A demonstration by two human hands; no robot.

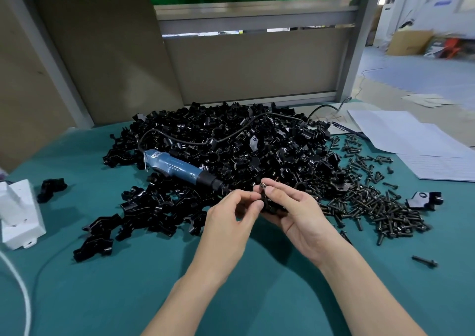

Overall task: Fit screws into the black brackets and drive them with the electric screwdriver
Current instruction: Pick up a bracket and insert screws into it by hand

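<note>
Fingers (276, 192) of the right hand (298, 215) are curled round one black bracket (267, 203); it is pinched on its left side by the left hand (231, 217). A screw (262, 186) is seen at its top. The bracket heap (244, 140) behind is partly hidden by both hands. A blue electric screwdriver (177, 167) is laid across the heap, its label unreadable. Loose screws (380, 207) are spread at right on the green table (133, 289), papers (411, 140) beyond, a white box (18, 215) at left. The held bracket is glossy and mostly covered.
</note>
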